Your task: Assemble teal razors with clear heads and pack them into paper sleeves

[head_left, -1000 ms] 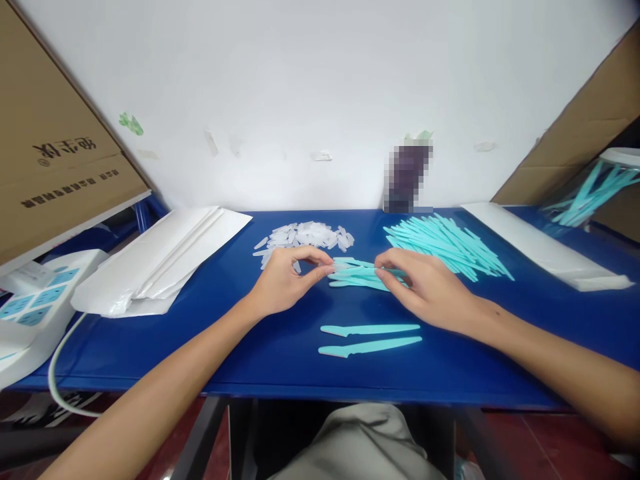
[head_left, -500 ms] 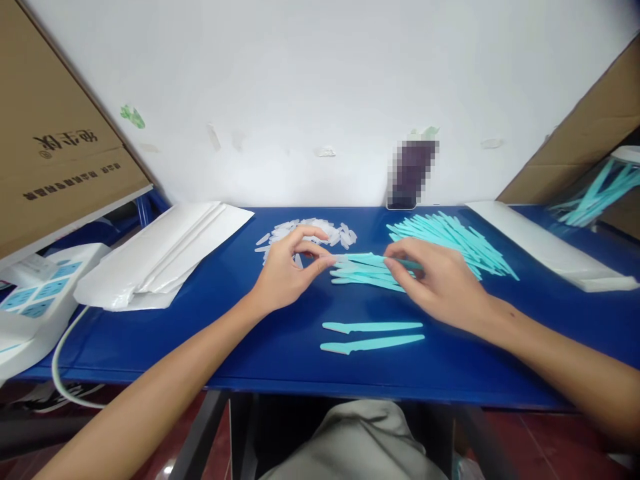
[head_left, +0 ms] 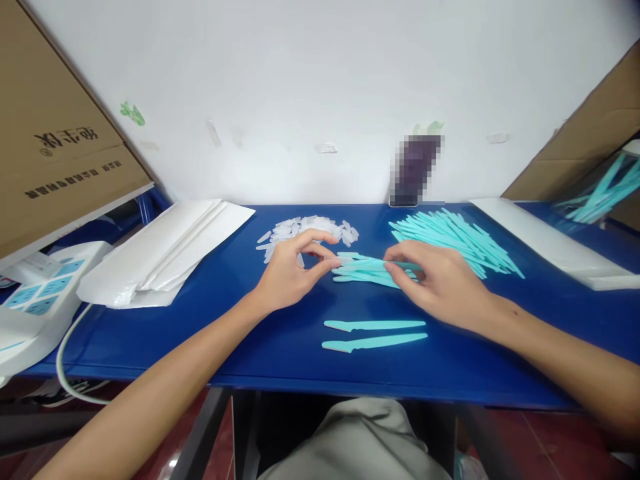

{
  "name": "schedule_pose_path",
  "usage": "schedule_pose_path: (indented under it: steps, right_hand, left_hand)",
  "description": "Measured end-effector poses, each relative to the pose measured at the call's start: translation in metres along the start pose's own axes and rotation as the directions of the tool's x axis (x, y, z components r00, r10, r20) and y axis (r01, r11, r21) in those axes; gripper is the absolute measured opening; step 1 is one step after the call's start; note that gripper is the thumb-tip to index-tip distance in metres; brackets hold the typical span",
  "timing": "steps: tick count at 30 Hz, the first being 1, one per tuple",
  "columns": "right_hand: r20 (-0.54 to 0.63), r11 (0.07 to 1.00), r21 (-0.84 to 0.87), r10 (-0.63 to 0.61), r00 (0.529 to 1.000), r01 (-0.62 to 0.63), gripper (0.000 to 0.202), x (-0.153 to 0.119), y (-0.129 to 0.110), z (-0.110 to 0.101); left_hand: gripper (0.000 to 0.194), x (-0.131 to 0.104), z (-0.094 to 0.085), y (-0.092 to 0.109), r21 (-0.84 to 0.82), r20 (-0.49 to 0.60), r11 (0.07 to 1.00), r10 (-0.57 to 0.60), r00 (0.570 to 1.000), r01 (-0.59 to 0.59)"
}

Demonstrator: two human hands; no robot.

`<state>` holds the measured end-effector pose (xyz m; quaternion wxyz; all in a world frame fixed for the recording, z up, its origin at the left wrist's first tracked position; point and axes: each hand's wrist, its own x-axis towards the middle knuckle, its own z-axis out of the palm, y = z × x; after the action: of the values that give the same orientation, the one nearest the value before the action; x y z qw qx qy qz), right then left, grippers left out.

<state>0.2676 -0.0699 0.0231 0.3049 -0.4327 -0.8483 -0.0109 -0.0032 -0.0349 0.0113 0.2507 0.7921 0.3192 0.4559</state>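
At the far left a brown carton (head_left: 65, 100) with dark printing leans in, its inside hidden, above a white power strip (head_left: 47, 287) with blue socket faces. Next, white plastic packets (head_left: 165, 257) lie in a stack on the blue table (head_left: 240, 353); whether they hold anything cannot be told. A heap of pale, translucent caps (head_left: 287, 230), too many to count, lies behind the left hand (head_left: 295, 273), which is palm-in, its thumb and index finger pinched on the pale left end of a turquoise stick (head_left: 370, 265). That stick spans level between the hands, above a small bunch of turquoise sticks (head_left: 367, 276) whose number is unclear. Nearer the table's front edge lie two separate turquoise razors (head_left: 375, 341), roughly parallel. The right hand (head_left: 425, 273), apart from the left, grips the stick with thumb and fingertips, other fingers curled. Behind it stands one pixelated phone (head_left: 417, 170), near a large uncounted turquoise pile (head_left: 457, 240). Farther right are one flat white packet (head_left: 545, 247) and a clear container (head_left: 632, 148) holding several turquoise sticks, partly cut off.
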Motion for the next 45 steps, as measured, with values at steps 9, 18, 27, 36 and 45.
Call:
schedule_pose_path:
  steps: [9,18,27,36,45]
  right_hand:
    - [0.022,0.993,0.108,-0.049,0.999,0.046,0.016,0.0,-0.006,0.002]
    - [0.086,0.993,0.008,-0.118,0.989,0.117,0.023,0.0,0.005,0.014]
    - [0.256,0.972,0.03,-0.231,0.939,0.231,0.026,-0.002,0.004,0.004]
    - [0.558,0.977,0.213,-0.142,0.817,0.024,0.026,-0.004,-0.005,-0.005]
    - [0.487,0.989,0.131,-0.124,0.865,0.069,0.028,-0.006,-0.004,-0.004]
  left_hand:
    - [0.027,0.0,0.007,0.002,-0.018,0.085,0.999,-0.032,0.996,0.034]
    - [0.038,0.004,-0.023,-0.015,0.523,0.373,0.796,0.108,0.921,-0.305]
    - [0.034,0.007,-0.062,-0.023,0.691,0.466,0.689,-0.194,0.864,-0.218]
    - [0.03,0.004,-0.04,-0.026,0.55,0.503,0.798,-0.082,0.861,-0.245]
    - [0.032,0.007,-0.037,-0.038,0.514,0.446,0.833,-0.054,0.893,-0.206]
